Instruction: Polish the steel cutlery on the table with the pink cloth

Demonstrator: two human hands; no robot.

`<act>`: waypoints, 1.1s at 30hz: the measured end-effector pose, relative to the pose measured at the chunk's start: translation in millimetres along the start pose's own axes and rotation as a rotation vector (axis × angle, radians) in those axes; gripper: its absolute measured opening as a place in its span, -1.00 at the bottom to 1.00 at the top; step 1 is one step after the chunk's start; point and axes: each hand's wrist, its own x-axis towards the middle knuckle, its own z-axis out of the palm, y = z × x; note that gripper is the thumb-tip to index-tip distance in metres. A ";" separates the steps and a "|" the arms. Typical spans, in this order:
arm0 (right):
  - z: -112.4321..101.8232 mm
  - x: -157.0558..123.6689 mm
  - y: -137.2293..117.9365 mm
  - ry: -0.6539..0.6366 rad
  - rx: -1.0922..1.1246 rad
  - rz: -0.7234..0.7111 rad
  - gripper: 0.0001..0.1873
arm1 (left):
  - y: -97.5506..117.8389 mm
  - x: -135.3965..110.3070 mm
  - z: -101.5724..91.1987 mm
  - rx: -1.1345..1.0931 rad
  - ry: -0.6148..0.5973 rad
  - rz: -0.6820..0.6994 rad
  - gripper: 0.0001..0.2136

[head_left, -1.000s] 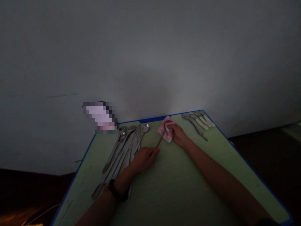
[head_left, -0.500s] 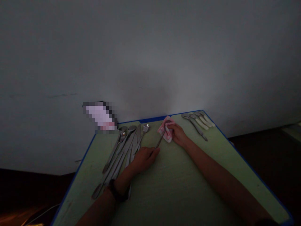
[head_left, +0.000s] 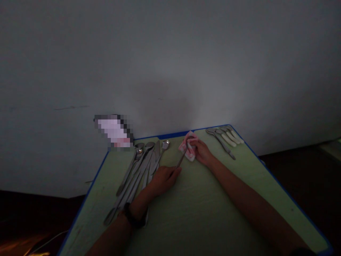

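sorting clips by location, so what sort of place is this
Probably a plain indoor room, perhaps in a home: a pale green rectangular table with blue edging stands by a scuffed grey wall, and long silver metal cutlery lies on the table.

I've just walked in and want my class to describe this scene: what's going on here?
A person's left hand grips a slim metal utensil by its near end. The right hand holds a pink-and-white cloth against its far end. Loosely heaped metal cutlery lies on the green table to the left; a smaller group, some white-handled, lies at the far right.
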 end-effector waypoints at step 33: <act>-0.3 1.0 0.2 0.018 -0.011 -0.003 -0.91 | 3.2 -0.7 -2.3 -0.027 -0.011 -0.006 -0.56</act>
